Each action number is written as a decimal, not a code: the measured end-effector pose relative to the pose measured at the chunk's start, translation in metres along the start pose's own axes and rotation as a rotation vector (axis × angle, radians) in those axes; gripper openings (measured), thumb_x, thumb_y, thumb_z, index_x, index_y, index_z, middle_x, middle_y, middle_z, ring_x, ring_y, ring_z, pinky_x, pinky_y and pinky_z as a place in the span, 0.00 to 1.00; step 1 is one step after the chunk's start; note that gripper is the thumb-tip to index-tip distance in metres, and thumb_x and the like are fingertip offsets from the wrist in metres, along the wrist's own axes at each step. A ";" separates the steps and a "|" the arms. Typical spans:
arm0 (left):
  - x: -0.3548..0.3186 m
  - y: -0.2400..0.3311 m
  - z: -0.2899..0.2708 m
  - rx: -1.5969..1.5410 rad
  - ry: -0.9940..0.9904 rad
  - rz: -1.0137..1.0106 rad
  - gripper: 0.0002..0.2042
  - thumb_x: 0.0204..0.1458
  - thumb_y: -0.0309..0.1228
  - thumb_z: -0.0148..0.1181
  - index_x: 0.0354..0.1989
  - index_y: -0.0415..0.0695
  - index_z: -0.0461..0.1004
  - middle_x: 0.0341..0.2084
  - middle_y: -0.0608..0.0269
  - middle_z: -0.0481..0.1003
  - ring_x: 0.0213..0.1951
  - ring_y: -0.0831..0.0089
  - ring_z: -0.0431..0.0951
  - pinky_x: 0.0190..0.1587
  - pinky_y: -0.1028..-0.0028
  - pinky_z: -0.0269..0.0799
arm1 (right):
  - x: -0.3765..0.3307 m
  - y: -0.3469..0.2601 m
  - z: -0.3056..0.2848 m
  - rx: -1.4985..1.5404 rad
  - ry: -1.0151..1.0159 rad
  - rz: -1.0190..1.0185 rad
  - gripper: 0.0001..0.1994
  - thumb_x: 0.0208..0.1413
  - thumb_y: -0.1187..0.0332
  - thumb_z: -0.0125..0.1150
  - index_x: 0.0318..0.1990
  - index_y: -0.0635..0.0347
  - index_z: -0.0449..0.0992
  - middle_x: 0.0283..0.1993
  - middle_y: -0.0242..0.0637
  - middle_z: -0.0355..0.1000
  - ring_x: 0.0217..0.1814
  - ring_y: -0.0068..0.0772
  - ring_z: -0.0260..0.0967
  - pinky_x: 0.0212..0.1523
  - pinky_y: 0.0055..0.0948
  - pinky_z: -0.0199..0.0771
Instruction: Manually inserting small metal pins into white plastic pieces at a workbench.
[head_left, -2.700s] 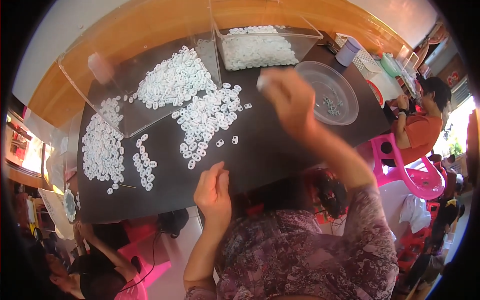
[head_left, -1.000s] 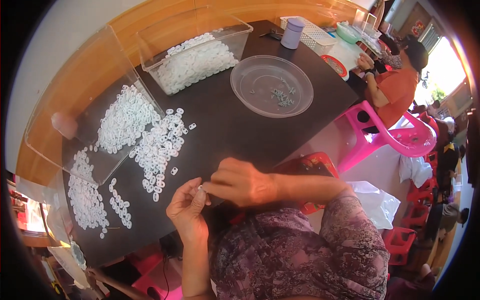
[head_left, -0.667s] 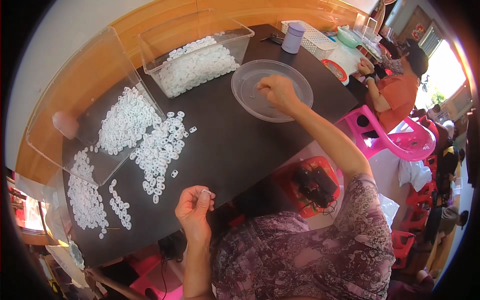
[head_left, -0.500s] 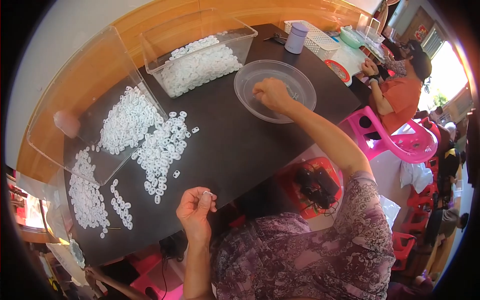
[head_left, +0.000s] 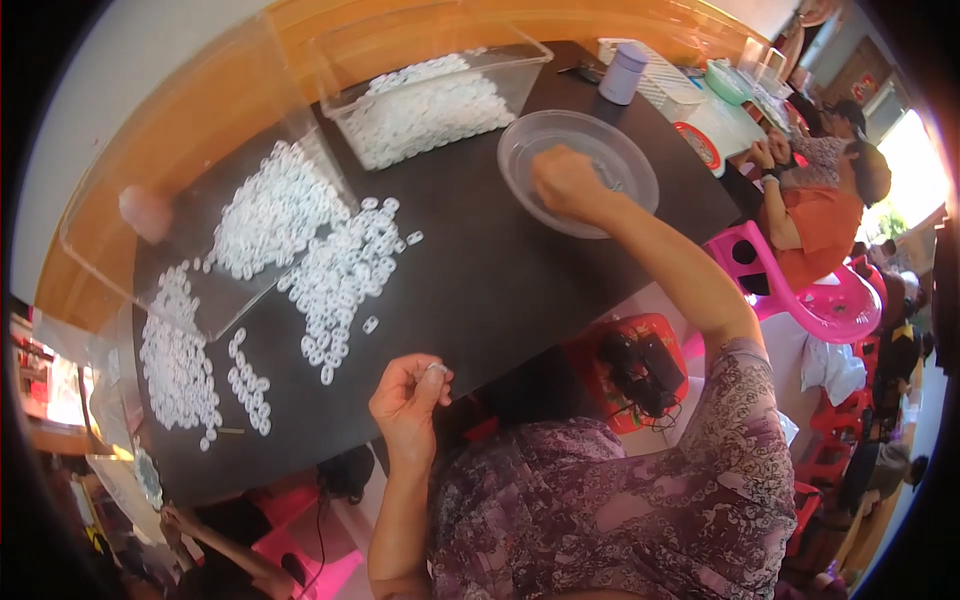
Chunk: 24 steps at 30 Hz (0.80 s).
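A: Where is the right hand (head_left: 565, 182)?
B: Upper middle of the frame, inside the clear round bowl (head_left: 578, 170) on the dark counter (head_left: 480, 290). Its fingers are curled down into the bowl; I cannot tell whether they grip anything.

A: And the left hand (head_left: 408, 395)?
B: Lower middle, at the counter's near edge, fingers pinched together on 1 small white ring (head_left: 436, 369).

A: Other rings?
B: A loose pile of white rings (head_left: 340, 275) lies left of centre, with more in the clear rectangular tub (head_left: 430, 100) at the top.
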<state>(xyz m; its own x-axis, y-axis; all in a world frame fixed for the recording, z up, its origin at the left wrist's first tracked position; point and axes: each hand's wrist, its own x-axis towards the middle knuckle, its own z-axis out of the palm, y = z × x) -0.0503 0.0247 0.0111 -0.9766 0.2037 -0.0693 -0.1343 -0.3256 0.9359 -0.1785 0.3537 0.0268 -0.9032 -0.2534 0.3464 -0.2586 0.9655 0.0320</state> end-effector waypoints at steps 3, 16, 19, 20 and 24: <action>0.003 -0.001 0.001 0.006 0.001 0.000 0.03 0.54 0.22 0.55 0.34 0.34 0.71 0.25 0.57 0.74 0.21 0.79 0.69 0.27 0.81 0.67 | -0.006 -0.009 -0.020 0.083 0.129 0.095 0.02 0.43 0.75 0.55 0.24 0.62 0.70 0.27 0.48 0.70 0.33 0.52 0.67 0.34 0.44 0.68; -0.013 0.016 -0.002 -0.132 0.042 -0.015 0.06 0.51 0.23 0.60 0.33 0.33 0.74 0.24 0.59 0.74 0.22 0.78 0.69 0.26 0.80 0.65 | -0.058 -0.180 -0.062 1.326 -0.217 0.096 0.04 0.49 0.79 0.61 0.33 0.62 0.75 0.33 0.30 0.68 0.34 0.16 0.65 0.33 0.19 0.64; -0.020 0.022 -0.005 -0.101 0.063 0.007 0.06 0.51 0.24 0.60 0.34 0.33 0.74 0.24 0.60 0.74 0.22 0.79 0.68 0.26 0.81 0.64 | -0.060 -0.191 -0.057 1.371 -0.255 0.089 0.04 0.49 0.79 0.60 0.34 0.64 0.75 0.34 0.29 0.68 0.33 0.15 0.65 0.32 0.17 0.64; -0.022 0.024 -0.006 -0.081 0.067 0.011 0.06 0.51 0.24 0.61 0.34 0.33 0.74 0.25 0.60 0.74 0.22 0.79 0.68 0.26 0.81 0.64 | -0.061 -0.194 -0.056 1.408 -0.269 0.111 0.04 0.50 0.79 0.60 0.34 0.64 0.75 0.33 0.28 0.68 0.33 0.14 0.65 0.32 0.17 0.64; -0.026 0.025 -0.009 -0.052 0.079 0.010 0.06 0.51 0.24 0.60 0.34 0.33 0.74 0.25 0.61 0.74 0.23 0.80 0.68 0.26 0.82 0.64 | -0.062 -0.202 -0.063 1.501 -0.412 0.264 0.04 0.50 0.78 0.61 0.34 0.63 0.74 0.31 0.27 0.69 0.32 0.13 0.65 0.32 0.16 0.64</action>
<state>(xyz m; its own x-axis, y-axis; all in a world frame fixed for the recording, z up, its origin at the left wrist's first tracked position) -0.0295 0.0029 0.0337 -0.9878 0.1274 -0.0890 -0.1310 -0.3751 0.9177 -0.0481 0.1779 0.0582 -0.9386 -0.3344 -0.0845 0.0504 0.1094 -0.9927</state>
